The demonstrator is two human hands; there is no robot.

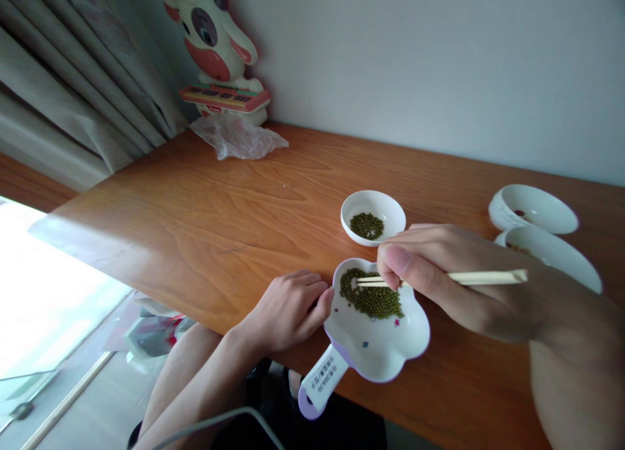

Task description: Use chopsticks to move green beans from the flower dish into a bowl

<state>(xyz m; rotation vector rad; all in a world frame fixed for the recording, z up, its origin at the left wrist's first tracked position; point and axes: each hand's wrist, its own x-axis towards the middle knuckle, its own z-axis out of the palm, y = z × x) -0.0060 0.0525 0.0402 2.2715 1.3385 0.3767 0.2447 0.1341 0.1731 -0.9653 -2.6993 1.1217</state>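
My right hand [449, 274] is closed around a pair of wooden chopsticks [481, 278]. Their tips reach down among green mung beans [375, 300] at the far side of a white, flower-shaped dish [385, 352] with a purple rim. The dish has a labelled handle that points toward me past the table edge. My left hand [295, 310] rests on the table, fingers curled, with its thumb and forefinger at the dish's left rim. Just behind the dish stands a small white bowl [393, 212] holding more mung beans. Whether a bean sits between the chopstick tips I cannot tell.
Two more white bowls [551, 209] stand at the right, partly behind my right wrist, with a few small bits inside. A cow-shaped toy keyboard [224, 98] and a crumpled plastic bag [239, 139] are at the back left. A grey cable [234, 414] crosses below.
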